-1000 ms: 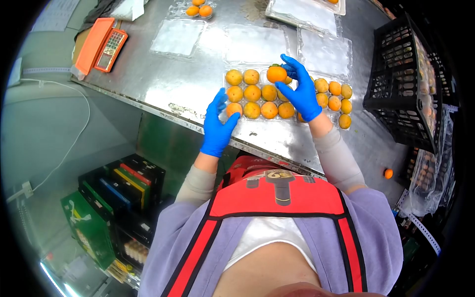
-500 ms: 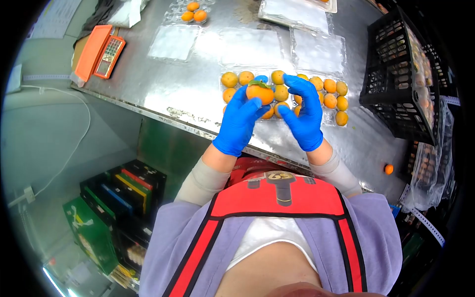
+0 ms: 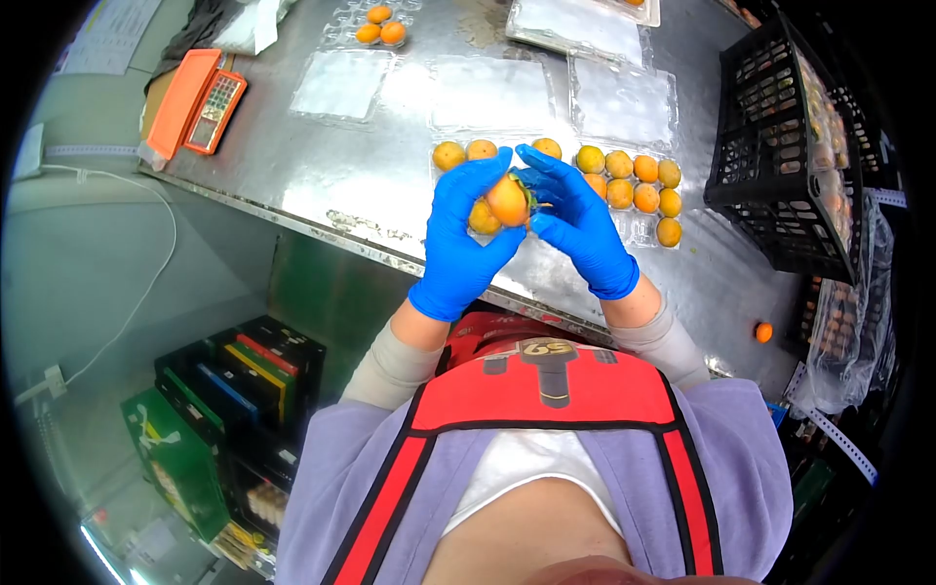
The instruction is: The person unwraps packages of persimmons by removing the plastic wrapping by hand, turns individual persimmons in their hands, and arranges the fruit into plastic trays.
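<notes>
An orange persimmon (image 3: 506, 202) with a green leafy calyx is held above the table between my blue-gloved hands. My left hand (image 3: 460, 229) wraps around it, thumb below and fingers over the top. At the calyx side, my right hand (image 3: 583, 222) curls its fingers against the leaves, its thumb near the lower edge. Part of that contact is hidden. Beneath the hands lies a clear plastic tray of persimmons, mostly covered by the gloves; one persimmon (image 3: 448, 155) shows at its left corner. Right of it, a second clear tray (image 3: 636, 231) holds several persimmons in rows.
Flat clear plastic sheets or lids (image 3: 492, 90) lie behind the trays. Farther back is another tray with three persimmons (image 3: 380, 26). An orange-cased scale (image 3: 200, 102) stands left. On the right are a black crate (image 3: 770, 146) and a loose orange fruit (image 3: 763, 332).
The persimmon has been turned, its calyx going from facing up to facing right. My right hand has closed in from beside it onto the calyx side.
</notes>
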A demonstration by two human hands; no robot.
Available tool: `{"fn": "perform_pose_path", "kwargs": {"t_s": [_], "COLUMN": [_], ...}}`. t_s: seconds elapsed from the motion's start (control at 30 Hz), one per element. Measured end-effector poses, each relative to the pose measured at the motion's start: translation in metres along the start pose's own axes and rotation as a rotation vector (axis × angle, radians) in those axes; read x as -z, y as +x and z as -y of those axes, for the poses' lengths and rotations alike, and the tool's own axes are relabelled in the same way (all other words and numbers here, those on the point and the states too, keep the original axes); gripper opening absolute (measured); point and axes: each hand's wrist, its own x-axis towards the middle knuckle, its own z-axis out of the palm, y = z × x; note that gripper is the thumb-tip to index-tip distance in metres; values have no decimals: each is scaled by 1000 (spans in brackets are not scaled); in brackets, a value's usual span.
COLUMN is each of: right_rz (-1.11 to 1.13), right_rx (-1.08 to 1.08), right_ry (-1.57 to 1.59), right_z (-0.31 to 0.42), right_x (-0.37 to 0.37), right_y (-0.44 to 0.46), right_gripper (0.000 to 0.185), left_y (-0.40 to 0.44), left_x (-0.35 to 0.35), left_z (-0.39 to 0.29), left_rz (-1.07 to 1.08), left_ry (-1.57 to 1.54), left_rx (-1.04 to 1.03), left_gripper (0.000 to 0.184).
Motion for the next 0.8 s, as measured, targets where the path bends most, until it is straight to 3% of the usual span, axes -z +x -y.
{"fn": "perform_pose_path", "kwargs": {"t_s": [0.03, 0.17, 0.23, 0.27, 0.33, 0.37, 0.43, 0.53, 0.7, 0.8], "right_rz": [17, 34, 30, -18, -65, -70, -75, -92, -16, -76], "right_rx": [-17, -10, -2, 85, 172, 201, 230, 299, 516, 462], "right_ry": [-8, 12, 40, 4, -32, -50, -67, -160, -496, -420], "right_z": [0, -5, -8, -12, -11, -6, -3, -7, -17, -5], "right_x": [-3, -5, -5, -5, -7, -9, -9, -7, 5, 5], "right_y": [1, 3, 3, 3, 2, 2, 1, 1, 2, 1], "right_gripper": [63, 69, 71, 73, 74, 75, 75, 74, 75, 75], "left_y": [0, -1, 0, 0, -2, -2, 0, 1, 6, 11], "left_x": [1, -3, -9, -9, -6, -4, -2, -6, -12, -11], "left_z": [0, 0, -3, -3, 0, 2, 4, 3, 4, 1], "left_rz": [39, 48, -53, -54, 13, 13, 43, 71, 50, 12], "left_ry": [198, 280, -69, -69, -303, -303, -665, -838, -823, -754], "left_rx": [-86, -163, -55, -55, 170, 170, 346, 342, 338, 276], "left_gripper": [70, 72, 78, 78, 82, 82, 78, 74, 75, 80]}}
